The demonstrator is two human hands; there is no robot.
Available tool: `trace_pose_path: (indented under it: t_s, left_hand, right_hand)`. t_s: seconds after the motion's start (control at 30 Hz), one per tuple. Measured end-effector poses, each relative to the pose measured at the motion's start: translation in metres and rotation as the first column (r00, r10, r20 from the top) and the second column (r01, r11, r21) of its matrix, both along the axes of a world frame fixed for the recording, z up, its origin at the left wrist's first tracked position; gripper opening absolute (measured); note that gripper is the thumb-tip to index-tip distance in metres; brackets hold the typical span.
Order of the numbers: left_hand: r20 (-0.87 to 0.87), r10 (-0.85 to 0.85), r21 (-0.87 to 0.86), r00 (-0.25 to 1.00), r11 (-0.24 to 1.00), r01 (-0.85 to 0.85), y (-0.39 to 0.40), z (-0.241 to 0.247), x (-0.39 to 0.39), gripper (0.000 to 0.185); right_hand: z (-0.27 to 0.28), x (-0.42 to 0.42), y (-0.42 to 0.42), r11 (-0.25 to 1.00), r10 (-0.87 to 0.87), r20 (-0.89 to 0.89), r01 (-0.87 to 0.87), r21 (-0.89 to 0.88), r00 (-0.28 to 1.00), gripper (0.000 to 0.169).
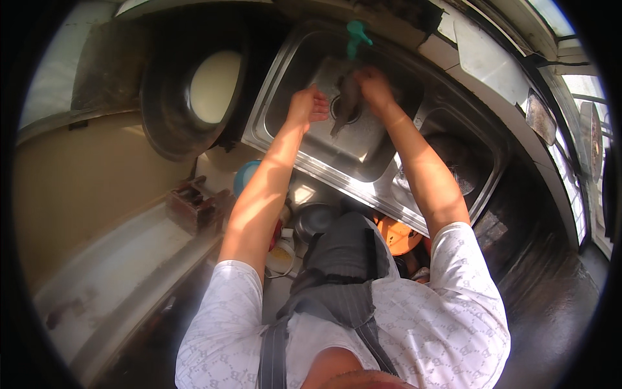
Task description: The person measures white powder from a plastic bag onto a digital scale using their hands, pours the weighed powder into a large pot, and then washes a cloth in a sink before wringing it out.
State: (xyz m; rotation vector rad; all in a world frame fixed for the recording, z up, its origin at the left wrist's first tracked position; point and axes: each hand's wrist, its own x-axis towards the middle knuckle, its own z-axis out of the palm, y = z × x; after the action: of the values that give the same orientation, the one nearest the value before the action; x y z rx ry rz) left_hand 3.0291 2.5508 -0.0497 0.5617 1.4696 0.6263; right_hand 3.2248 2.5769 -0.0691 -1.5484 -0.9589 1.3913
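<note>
Both my hands are over the left basin of a stainless steel double sink (320, 163). My right hand (374, 90) grips the upper end of a limp, dark grey, rag-like thing (349, 99); its exact kind is unclear. It hangs down in front of the round drain (336, 108) and narrows to a ragged tip. To its left, my left hand (310, 104) is empty, with fingers extended and slightly apart, not touching it. A teal tap (357, 34) points over the basin just beyond my right hand. Whether water runs from it cannot be made out.
Left of the sink stands a large dark pan (167, 116) with a pale, round surface (214, 87) inside. Dark mesh-like cookware (449, 165) sits in the right basin. Below are a blue basin (243, 180), a metal bowl (316, 221), an orange plastic item (398, 237) and a reddish-brown stool (192, 206).
</note>
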Motion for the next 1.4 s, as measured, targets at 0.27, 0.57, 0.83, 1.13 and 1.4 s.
trace_pose_path:
  t_s: [0.27,0.57,0.83,1.13,1.4]
  left_hand:
    - [0.678,0.396,-0.224,0.62,0.914,-0.339,0.042,-0.048,0.082,0.055]
    - [0.591,0.116,0.202,0.798,0.937,-0.286,0.041,-0.073,0.11,0.027]
    - [0.568,0.646,-0.329,0.51,0.746,-0.579,0.033,-0.054,0.104,0.028]
    - [0.197,0.402,-0.375,0.894,0.874,-0.31,0.043,-0.073,0.053,0.044]
    - [0.498,0.344,-0.213,0.796,0.938,-0.272,0.066,-0.154,0.046,0.041]
  right_hand:
    - [0.041,0.002,-0.014,0.982,-0.061,-0.088,0.076,0.175,0.994,0.018]
    - [0.063,-0.033,-0.093,0.841,0.019,0.6,-0.337,0.422,0.8,0.024]
    - [-0.074,-0.017,0.011,0.929,0.095,0.726,-0.323,0.181,0.681,0.039]
    - [-0.03,0.017,0.036,0.991,0.13,0.184,-0.124,-0.045,0.974,0.033]
    - [0.053,0.01,0.0,0.954,0.13,0.455,-0.236,0.184,0.881,0.044]
